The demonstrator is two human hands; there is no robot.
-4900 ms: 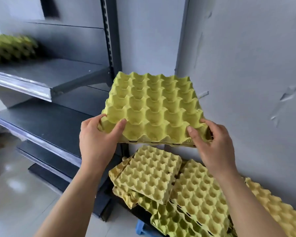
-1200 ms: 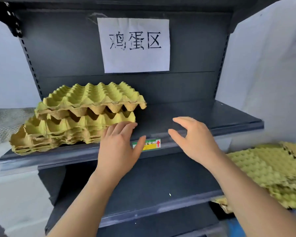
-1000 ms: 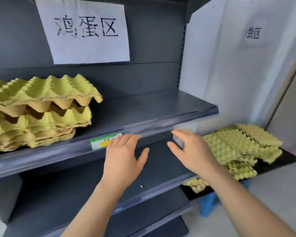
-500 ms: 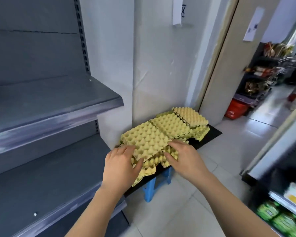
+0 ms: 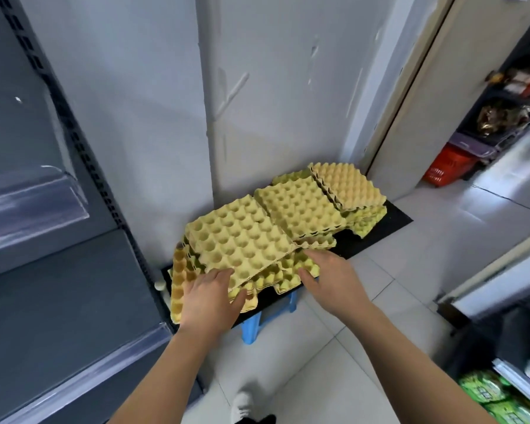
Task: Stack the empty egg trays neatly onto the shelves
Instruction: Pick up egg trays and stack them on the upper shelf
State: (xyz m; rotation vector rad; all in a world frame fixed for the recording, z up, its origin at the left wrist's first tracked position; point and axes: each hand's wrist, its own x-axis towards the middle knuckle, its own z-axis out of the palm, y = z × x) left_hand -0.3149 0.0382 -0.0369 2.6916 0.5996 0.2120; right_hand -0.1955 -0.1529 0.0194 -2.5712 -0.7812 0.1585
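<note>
The top egg tray (image 5: 239, 237), likely light and crushable, lies on the pile (image 5: 306, 206) right of the shelves (image 5: 58, 301); left hand (image 5: 210, 296) and right hand (image 5: 328, 276), spread and empty, reach its near edge: grip 2 opposite edges.

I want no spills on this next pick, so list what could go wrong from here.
The top egg tray lies askew on an uneven pile; lifting it may drag the lower trays off. The black board overhangs the blue stool, so weight from the left hand or right hand at its front edge could tip it.
</note>
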